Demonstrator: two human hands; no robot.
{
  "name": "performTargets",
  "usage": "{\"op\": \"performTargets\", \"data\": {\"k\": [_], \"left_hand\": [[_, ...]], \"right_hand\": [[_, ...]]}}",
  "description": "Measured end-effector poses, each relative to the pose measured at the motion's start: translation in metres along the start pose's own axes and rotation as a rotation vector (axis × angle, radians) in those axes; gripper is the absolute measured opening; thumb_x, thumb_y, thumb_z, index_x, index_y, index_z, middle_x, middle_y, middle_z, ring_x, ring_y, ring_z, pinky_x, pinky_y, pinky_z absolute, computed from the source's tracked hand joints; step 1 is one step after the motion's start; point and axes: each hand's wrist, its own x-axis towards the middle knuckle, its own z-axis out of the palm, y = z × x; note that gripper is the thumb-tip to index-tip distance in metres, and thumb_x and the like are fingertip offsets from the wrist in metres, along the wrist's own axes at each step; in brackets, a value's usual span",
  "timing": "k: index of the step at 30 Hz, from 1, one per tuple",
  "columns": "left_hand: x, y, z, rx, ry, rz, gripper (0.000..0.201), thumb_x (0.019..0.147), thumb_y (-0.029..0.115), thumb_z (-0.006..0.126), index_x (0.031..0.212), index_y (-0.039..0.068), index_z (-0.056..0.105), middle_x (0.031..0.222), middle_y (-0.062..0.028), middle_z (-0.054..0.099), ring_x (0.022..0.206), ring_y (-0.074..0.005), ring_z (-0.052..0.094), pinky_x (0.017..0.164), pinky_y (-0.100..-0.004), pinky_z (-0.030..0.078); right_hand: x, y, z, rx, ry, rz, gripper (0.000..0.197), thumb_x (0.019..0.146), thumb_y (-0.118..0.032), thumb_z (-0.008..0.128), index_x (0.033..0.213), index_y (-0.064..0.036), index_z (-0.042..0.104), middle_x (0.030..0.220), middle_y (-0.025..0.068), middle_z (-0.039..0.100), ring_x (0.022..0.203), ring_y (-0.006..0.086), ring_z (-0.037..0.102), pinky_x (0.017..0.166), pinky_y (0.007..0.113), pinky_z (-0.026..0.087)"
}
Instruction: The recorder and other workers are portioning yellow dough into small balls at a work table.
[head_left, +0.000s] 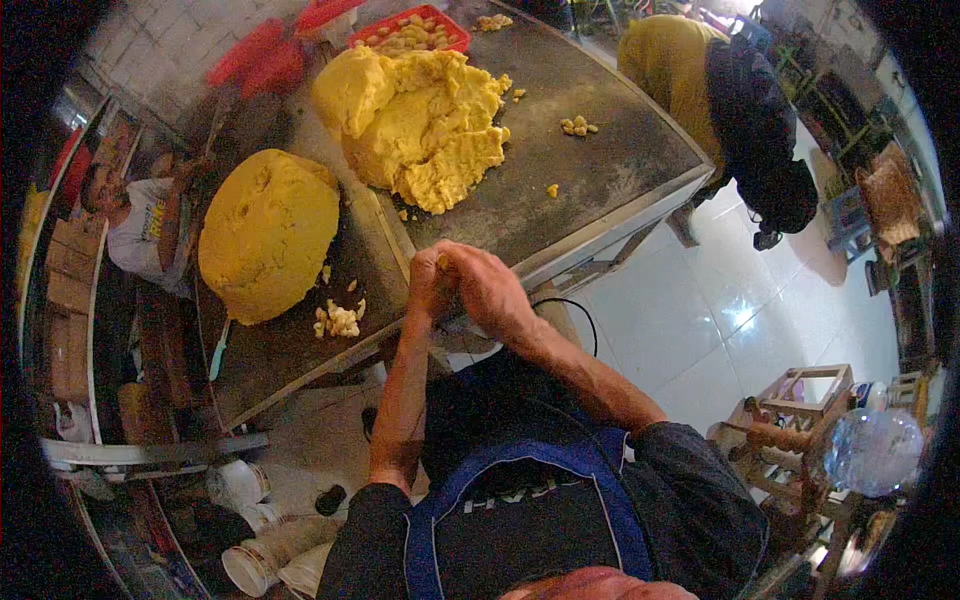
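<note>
Both hands are held up just off the near edge of the dark worktable (610, 165). The left hand (428, 282) and the right hand (492, 292) are pressed together, the fingers closed over one another; a small dough piece (443, 262) seems to be pinched between them, only a yellow sliver of it being visible. Exact finger placement is mostly hidden.

Beyond the hands, a big torn dough mass (430, 130) is set on the table, ragged along its right side. A smoother, rounded dough mound (270, 235) is seen to the left, with a turquoise-handled knife (218, 350) beside it and pale crumbly bits (338, 320) near it. Small shaped lumps (578, 126) are clustered on the bare tabletop; more are piled in the red plastic tray (462, 41) at the far edge.

Step in hand, as judged: a portion being squeezed into a small lump, with plenty of dough left to be worked. For the next move, the palms would need to be parted without the lump being flattened or dropped, and the lump set down beside the others.
</note>
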Motion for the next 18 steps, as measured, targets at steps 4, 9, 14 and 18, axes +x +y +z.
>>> {"op": "performTargets", "data": {"k": [4,9,14,18], "left_hand": [[-0.001,-0.003,0.007,-0.248,-0.006,0.018,0.036,0.099,0.033,0.057,0.098,-0.002,0.067,0.084,-0.0055,0.068,0.076,-0.0124,0.062,0.065,-0.0296,0.051],[-0.001,-0.004,0.009,0.107,0.143,0.152,0.035,0.092,0.036,0.066,0.101,0.002,0.068,0.08,-0.0055,0.069,0.071,-0.0164,0.064,0.063,-0.0335,0.051],[0.001,-0.005,0.008,0.224,0.214,0.347,0.027,0.083,0.028,0.073,0.094,0.003,0.071,0.08,-0.012,0.071,0.07,-0.0208,0.067,0.065,-0.0392,0.053],[-0.004,0.006,0.014,0.373,0.24,0.23,0.03,0.081,0.031,0.075,0.089,0.004,0.068,0.078,-0.0123,0.07,0.073,-0.0256,0.068,0.068,-0.0413,0.053]], "right_hand": [[-0.003,0.003,0.003,-0.259,0.097,-0.417,0.053,0.084,-0.001,0.06,0.135,-0.0124,0.057,0.136,0.0161,0.058,0.124,0.0337,0.056,0.102,0.043,0.047],[0.012,0.011,0.001,-0.209,0.02,-0.207,0.056,0.084,0.002,0.058,0.138,-0.013,0.057,0.134,0.0184,0.057,0.119,0.0404,0.057,0.101,0.048,0.047],[0.014,0.002,-0.006,-0.278,-0.069,-0.223,0.057,0.085,0.003,0.052,0.141,-0.0101,0.053,0.135,0.0212,0.055,0.127,0.0408,0.05,0.108,0.051,0.041],[0.025,0.0,-0.02,-0.376,-0.156,-0.342,0.065,0.087,0.005,0.057,0.148,-0.0119,0.043,0.116,0.0171,0.067,0.125,0.0376,0.054,0.101,0.049,0.047]]}}
